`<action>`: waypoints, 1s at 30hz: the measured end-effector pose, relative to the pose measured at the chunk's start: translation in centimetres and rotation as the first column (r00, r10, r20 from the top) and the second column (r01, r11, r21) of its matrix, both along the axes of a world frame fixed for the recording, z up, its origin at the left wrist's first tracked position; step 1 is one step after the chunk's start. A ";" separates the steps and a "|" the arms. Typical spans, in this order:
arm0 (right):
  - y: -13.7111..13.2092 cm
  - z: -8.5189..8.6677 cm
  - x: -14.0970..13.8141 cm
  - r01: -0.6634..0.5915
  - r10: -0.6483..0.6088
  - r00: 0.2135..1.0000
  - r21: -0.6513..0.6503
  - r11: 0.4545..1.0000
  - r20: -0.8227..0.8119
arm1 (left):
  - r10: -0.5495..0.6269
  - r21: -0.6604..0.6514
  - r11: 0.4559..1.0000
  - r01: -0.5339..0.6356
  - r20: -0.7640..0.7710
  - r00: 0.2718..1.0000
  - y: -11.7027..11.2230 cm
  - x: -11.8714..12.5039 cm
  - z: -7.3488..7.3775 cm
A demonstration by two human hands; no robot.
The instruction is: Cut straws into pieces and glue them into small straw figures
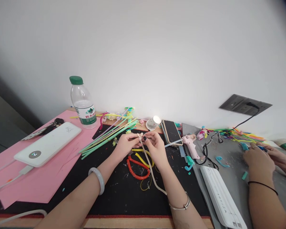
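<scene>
Head view looks down on a black mat, with both hands meeting over its middle. The left hand and the right hand each pinch the upper end of a pale straw between thumb and fingertips. The fingers are closed on it and the two hands nearly touch. From that pinch the pale straw hangs down and curves across the mat, its lower end lying just beside the right forearm.

The pale straw looks light, thin and limp, more like a flattened ribbon than a stiff tube. It should bend readily and would likely crease if squeezed hard. Its smooth plastic is probably a little slippery, so a fingertip pinch close to the working end, as here, seems the surest hold; the long tail can trail free.

A red loop and a yellow loop lie on the mat under the hands. A bundle of straws fans out near the left hand. Farther left, a water bottle and a power bank are on a pink sheet. To the right are a phone and a glue gun. Another person's hand works well apart at the far right.
</scene>
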State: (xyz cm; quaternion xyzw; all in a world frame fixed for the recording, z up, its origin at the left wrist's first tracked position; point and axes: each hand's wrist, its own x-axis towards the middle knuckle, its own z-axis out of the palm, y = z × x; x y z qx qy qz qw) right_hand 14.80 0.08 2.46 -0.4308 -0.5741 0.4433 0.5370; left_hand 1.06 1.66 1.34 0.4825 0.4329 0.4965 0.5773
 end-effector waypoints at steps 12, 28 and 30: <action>0.3 -0.3 0.4 0.039 -0.042 0.993 0.024 0.999 0.112 | -0.154 0.120 0.980 0.158 -0.043 0.987 0.2 0.0 -1.1; 0.7 -0.5 0.7 0.200 -0.207 0.964 -0.057 0.978 -0.166 | -0.089 0.013 0.996 0.089 -0.004 0.996 0.1 -0.1 -0.5; 0.7 -0.5 0.6 0.144 -0.159 0.964 -0.082 0.986 -0.211 | -0.122 0.010 0.993 0.122 -0.006 0.993 0.1 -0.1 -0.4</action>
